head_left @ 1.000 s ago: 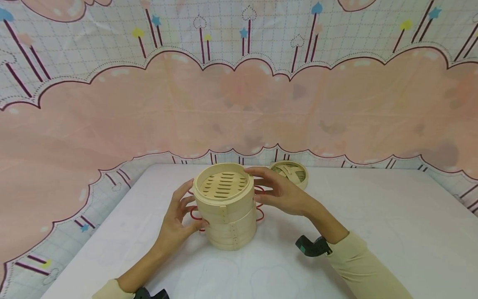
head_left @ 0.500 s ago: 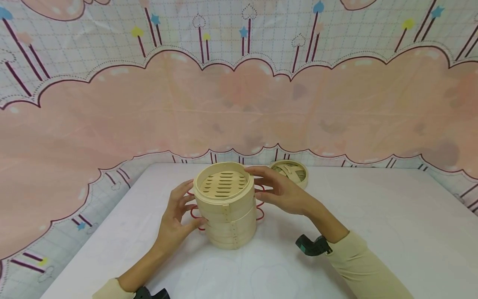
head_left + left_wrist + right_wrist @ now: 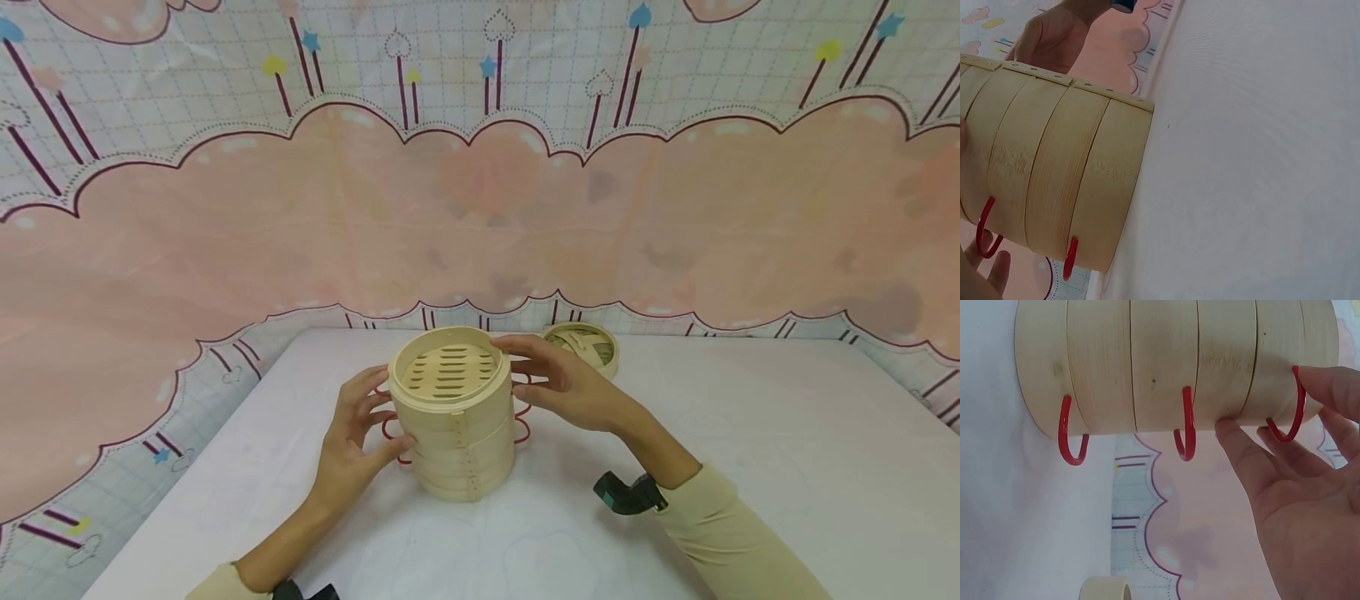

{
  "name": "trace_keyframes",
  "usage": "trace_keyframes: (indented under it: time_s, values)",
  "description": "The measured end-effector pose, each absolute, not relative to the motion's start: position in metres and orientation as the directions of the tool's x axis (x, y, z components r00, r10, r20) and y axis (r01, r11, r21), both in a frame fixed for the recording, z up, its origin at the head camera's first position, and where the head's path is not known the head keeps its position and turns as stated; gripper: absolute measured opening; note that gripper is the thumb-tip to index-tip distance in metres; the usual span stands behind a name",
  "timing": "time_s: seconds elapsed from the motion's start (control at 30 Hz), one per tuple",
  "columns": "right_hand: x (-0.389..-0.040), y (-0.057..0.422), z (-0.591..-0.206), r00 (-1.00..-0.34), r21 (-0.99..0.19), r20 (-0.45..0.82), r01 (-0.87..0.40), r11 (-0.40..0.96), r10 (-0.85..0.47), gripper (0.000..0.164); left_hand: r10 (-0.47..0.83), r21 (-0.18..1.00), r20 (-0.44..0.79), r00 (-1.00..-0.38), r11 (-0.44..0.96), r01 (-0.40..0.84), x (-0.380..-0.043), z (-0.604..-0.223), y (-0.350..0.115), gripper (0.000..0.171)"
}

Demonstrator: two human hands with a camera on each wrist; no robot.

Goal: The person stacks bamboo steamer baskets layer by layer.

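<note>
A stack of bamboo steamer baskets (image 3: 465, 454) stands upright on the white table, its top basket (image 3: 450, 371) showing a slotted floor. Red loop handles (image 3: 1188, 425) stick out from its sides. My left hand (image 3: 352, 433) holds the stack's left side, thumb on the front wall and fingers round toward the back. On the other side my right hand (image 3: 573, 383) grips the top basket, with a finger on the rim. In the right wrist view its thumb (image 3: 1335, 387) lies against the uppermost red handle. Only some left fingers (image 3: 997, 272) show in the left wrist view.
A round woven bamboo lid (image 3: 600, 350) lies behind the stack to the right, partly hidden by my right hand. White table (image 3: 750, 467) surrounds the stack. A patterned pink cloth (image 3: 480, 233) hangs behind the table.
The top basket's front seam has shifted slightly to the right, so that basket has turned a little. Both hands keep nearly the same place, the left thumb moving up slightly.
</note>
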State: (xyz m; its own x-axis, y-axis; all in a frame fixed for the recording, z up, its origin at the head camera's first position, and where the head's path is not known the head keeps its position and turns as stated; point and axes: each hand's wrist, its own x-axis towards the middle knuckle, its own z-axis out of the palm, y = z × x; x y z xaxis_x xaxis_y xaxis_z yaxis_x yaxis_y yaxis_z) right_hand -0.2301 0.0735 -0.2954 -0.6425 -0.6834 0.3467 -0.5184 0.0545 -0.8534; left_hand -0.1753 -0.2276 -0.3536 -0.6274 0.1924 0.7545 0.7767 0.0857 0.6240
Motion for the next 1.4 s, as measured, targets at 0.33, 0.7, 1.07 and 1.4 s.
trace_keyframes:
  time_s: [0.33, 0.7, 1.07, 1.4]
  values:
    - [-0.228, 0.073, -0.296, -0.632, -0.845, 0.351, -0.532, 0.057, -0.691, 0.055, 0.2, 0.589, 0.78, -0.593, 0.084, 0.804, -0.175, -0.355, -0.228, 0.081]
    - [-0.225, 0.072, -0.297, -0.637, -0.825, 0.357, -0.559, 0.09, -0.683, 0.056, 0.189, 0.593, 0.78, -0.597, 0.081, 0.801, -0.172, -0.356, -0.228, 0.084]
    - [-0.227, 0.07, -0.3, -0.613, -0.807, 0.386, -0.586, 0.069, -0.689, 0.056, 0.182, 0.583, 0.788, -0.588, 0.085, 0.808, -0.171, -0.355, -0.227, 0.082]
    - [-0.226, 0.071, -0.299, -0.634, -0.825, 0.369, -0.561, 0.075, -0.68, 0.057, 0.171, 0.598, 0.775, -0.608, 0.112, 0.794, -0.164, -0.345, -0.222, 0.08]
